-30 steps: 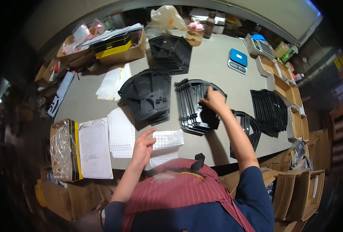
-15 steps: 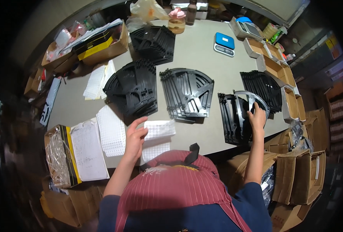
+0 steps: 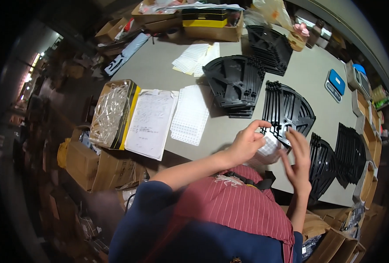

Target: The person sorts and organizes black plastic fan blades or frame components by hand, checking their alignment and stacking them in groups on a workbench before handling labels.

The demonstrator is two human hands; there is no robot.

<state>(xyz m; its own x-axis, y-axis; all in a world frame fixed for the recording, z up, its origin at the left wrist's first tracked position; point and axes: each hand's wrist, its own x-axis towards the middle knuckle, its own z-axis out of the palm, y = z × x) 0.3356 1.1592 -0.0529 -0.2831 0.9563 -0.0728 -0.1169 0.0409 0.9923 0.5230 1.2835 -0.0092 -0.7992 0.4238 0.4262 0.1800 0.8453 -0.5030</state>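
Note:
My left hand [image 3: 248,142] is at the table's near edge, its index finger and thumb at the edge of a white sheet of small labels [image 3: 268,150]. The sheet curves up between my hands. Across from it, my right hand [image 3: 297,160] has its fingers spread, slightly blurred, with nothing visible held in it. Just beyond both hands is a stack of black fan-shaped plastic parts [image 3: 293,105]; the fingers hide its near corner. Another fan-shaped stack [image 3: 234,83] lies to its left, and a third [image 3: 271,48] farther back. Two more black stacks, a nearer one [image 3: 321,164] and a farther one [image 3: 351,151], lie right.
Left of my hands are printed label sheets [image 3: 191,115], a handwritten paper pad [image 3: 152,122] and a box of clear plastic strips [image 3: 112,111]. A blue-topped scale [image 3: 336,84] and shallow cardboard trays [image 3: 369,136] line the right. Filled boxes [image 3: 212,28] stand behind.
My view has turned left. My right hand has let go of the black part at the right stack and moved left, close to my left hand and the label sheet.

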